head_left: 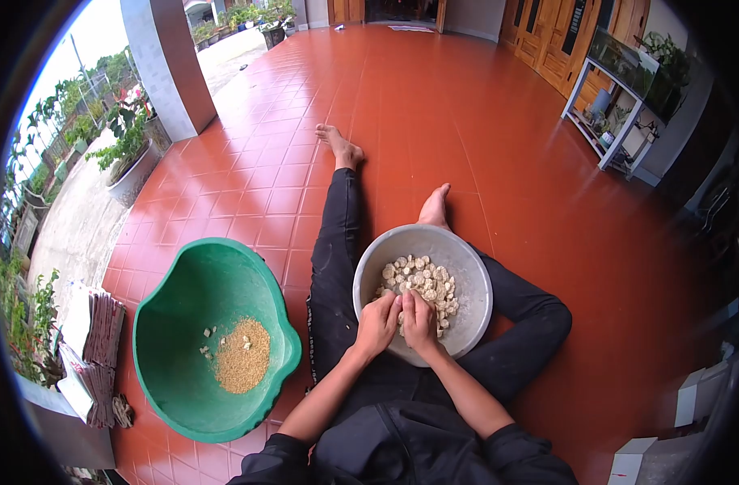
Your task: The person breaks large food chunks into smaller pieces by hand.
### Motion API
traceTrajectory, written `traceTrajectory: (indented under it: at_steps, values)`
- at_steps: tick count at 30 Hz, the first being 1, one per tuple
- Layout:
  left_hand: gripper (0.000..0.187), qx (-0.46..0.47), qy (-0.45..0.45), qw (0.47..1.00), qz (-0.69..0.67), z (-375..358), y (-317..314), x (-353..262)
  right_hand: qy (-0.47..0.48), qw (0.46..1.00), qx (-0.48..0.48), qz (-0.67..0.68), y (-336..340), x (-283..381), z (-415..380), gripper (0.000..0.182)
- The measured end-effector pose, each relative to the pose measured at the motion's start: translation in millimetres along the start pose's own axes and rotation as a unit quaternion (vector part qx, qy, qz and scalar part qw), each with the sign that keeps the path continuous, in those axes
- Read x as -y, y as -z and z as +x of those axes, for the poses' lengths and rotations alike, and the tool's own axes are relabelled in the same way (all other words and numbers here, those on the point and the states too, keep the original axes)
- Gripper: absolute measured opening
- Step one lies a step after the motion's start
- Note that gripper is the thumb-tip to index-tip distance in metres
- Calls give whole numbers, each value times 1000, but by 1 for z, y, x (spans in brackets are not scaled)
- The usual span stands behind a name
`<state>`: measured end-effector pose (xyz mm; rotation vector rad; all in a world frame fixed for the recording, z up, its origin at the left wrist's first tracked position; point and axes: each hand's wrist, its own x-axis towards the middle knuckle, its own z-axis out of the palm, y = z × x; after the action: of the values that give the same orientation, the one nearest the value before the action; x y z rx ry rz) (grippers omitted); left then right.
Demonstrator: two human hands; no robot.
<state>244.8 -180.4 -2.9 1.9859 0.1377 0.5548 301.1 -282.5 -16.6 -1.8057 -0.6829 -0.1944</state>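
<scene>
A grey metal basin [476, 291] rests on my lap between my legs, with many pale, roundish dried pieces [424, 279] in it. Above its near side, my left hand [377, 325] and my right hand [418, 322] meet, thumbs and fingertips pressed together. Both are closed; whatever they pinch is hidden by the fingers. To my left stands a green plastic tub [179, 299] with a shaped rim. Yellowish grain-like bits [244, 356] lie heaped in its bottom, with several small pale chunks on and beside them.
My legs stretch out over the red tiled floor [256, 178]. Stacked folded bundles [101, 331] stand left of the tub. A potted plant [131, 162] and a pillar [166, 73] are farther left. At the back right is a white stand [608, 121] with a tank.
</scene>
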Motion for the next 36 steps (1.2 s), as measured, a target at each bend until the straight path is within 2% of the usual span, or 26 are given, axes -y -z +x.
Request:
traceTrajectory:
  at_steps: [1,3,10,14,19,22,24,28,30,34,36]
  values:
    - [30,-3,-4,1000,-2,1,1,-1,5,1000,-1,-2,-1,0,1,29]
    - [29,24,72,992,-97,0,2,-3,32,999,-23,-17,-3,2,1,32]
    - [28,-30,13,999,-7,-2,-3,1,-4,1000,8,-20,-1,5,-1,31]
    - [26,-37,0,999,-9,-1,-4,5,-44,999,23,-4,-3,7,0,35]
    - [27,-57,0,998,16,-2,1,4,-33,999,15,33,-12,1,-2,33]
    - [29,-36,13,999,-11,0,1,5,-32,999,24,28,-10,1,-2,33]
    - [32,14,101,985,-142,0,0,5,6,1000,7,-15,-8,2,-2,32]
    - [31,46,137,959,-243,0,-6,19,38,999,-1,-36,-5,0,-2,32]
    - [30,89,178,924,-327,1,-3,21,41,998,8,-44,-4,1,-1,30]
    - [29,96,146,925,-337,0,0,15,31,998,25,-41,0,5,0,29]
    - [29,108,147,909,-375,0,0,11,31,999,19,-27,0,4,0,29]
